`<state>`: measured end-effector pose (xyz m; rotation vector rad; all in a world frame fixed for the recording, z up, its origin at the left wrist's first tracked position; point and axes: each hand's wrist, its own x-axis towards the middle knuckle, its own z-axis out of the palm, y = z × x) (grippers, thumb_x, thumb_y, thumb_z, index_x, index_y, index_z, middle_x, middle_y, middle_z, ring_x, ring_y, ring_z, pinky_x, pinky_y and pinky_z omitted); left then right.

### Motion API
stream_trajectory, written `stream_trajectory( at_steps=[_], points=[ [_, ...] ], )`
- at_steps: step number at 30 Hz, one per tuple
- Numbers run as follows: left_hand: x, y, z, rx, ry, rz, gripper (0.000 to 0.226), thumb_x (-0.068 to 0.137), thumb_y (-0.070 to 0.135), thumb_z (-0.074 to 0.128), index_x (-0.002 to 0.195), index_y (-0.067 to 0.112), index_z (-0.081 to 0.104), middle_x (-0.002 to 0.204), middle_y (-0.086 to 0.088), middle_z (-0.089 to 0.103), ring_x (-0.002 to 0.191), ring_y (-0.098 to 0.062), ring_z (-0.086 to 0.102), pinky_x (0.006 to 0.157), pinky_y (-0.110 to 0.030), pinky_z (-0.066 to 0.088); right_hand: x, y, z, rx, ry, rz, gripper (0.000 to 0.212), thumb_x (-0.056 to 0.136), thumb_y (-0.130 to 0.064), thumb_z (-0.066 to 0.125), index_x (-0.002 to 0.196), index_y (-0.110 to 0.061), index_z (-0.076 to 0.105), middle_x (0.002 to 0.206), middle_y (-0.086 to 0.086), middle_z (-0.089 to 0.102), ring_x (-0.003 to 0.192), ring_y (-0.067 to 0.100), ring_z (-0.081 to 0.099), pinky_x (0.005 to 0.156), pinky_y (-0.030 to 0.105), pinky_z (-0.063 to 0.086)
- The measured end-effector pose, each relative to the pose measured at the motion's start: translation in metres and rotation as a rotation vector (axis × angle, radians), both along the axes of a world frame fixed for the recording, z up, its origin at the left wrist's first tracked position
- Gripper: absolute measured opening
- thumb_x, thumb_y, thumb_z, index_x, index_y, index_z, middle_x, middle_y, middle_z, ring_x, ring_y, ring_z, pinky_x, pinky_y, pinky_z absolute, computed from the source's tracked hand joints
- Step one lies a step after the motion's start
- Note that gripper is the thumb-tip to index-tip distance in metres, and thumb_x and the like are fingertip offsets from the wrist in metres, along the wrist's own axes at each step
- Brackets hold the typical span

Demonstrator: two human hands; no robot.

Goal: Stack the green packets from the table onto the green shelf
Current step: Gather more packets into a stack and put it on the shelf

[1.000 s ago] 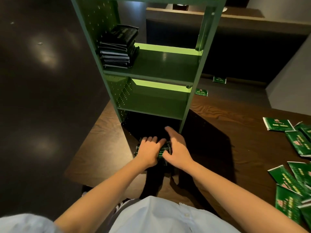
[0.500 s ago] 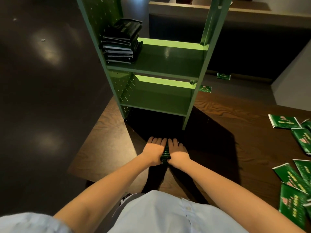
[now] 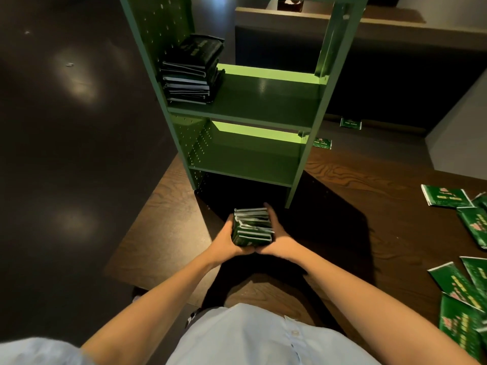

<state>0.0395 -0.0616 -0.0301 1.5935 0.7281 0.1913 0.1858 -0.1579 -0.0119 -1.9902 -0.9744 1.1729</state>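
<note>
Both forearms reach forward, the left hand (image 3: 224, 242) and right hand (image 3: 280, 239) cupped palms-inward with fingers curled round a bundle of green packets (image 3: 251, 227) (edges upward) pressed between them. The green shelf (image 3: 263, 101) stands at twelve o'clock from the bundle, and loose packets (image 3: 445, 196) lie at three.

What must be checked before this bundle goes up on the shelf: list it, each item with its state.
1. Grip: left hand and right hand clasp the bundle from both sides: ok.
2. Bundle edges flush: not ok, several packets sit offset.
3. Bare room on the upper board right of the shelved stack: ok.
4. Stack steady: cannot tell, its top packet tilts.
5. Room on the lower board: ok.
</note>
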Motion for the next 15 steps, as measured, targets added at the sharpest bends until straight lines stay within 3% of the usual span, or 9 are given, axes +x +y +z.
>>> stream_trajectory(
  at_steps=[3,7,9,12,15],
  points=[
    [-0.009,-0.002,-0.014,0.059,0.154,-0.177,0.103,0.062,-0.006,0.082,0.144,0.005,0.020,0.132,0.004,0.042,0.131,-0.014,0.042,0.090,0.002,0.034,-0.011,-0.005,-0.003,-0.051,-0.027,0.186,0.123,0.068,0.000,0.079,0.148,-0.013,-0.014,0.154,0.013,0.021,0.143,0.026,0.024,0.118,0.038,0.023],
    [-0.014,-0.006,-0.020,0.050,0.164,-0.154,0.103,0.067,-0.011,0.075,0.146,0.006,0.011,0.130,0.005,0.038,0.130,-0.014,0.040,0.085,0.004,0.037,-0.018,-0.011,-0.007,-0.102,-0.045,0.233,0.118,0.077,0.003,0.069,0.144,-0.010,-0.027,0.152,0.017,0.027,0.138,0.028,0.035,0.115,0.038,0.030],
    [-0.013,-0.010,-0.016,0.060,0.106,-0.133,0.092,0.066,-0.018,0.072,0.140,0.012,0.025,0.127,0.004,0.044,0.128,-0.010,0.044,0.092,0.002,0.036,-0.021,-0.010,-0.004,-0.083,-0.041,0.193,0.112,0.078,0.001,0.069,0.146,-0.008,-0.020,0.151,0.016,0.029,0.138,0.028,0.035,0.114,0.034,0.030],
    [-0.008,-0.010,-0.005,0.051,0.023,-0.088,0.082,0.064,-0.026,0.067,0.126,0.020,0.039,0.122,0.003,0.051,0.111,0.016,0.053,0.091,-0.001,0.040,-0.023,-0.009,0.004,-0.087,0.011,0.108,0.104,0.079,-0.003,0.070,0.149,-0.013,-0.007,0.149,0.015,0.033,0.137,0.028,0.036,0.111,0.033,0.033],
    [-0.002,0.000,0.008,0.016,0.002,-0.052,0.089,0.056,-0.021,0.071,0.135,0.003,0.038,0.124,-0.006,0.056,0.115,0.002,0.057,0.086,-0.009,0.047,-0.018,0.000,0.020,-0.060,0.096,0.014,0.099,0.078,0.003,0.068,0.149,-0.015,0.002,0.148,0.015,0.034,0.136,0.030,0.037,0.111,0.035,0.034]
  ],
)
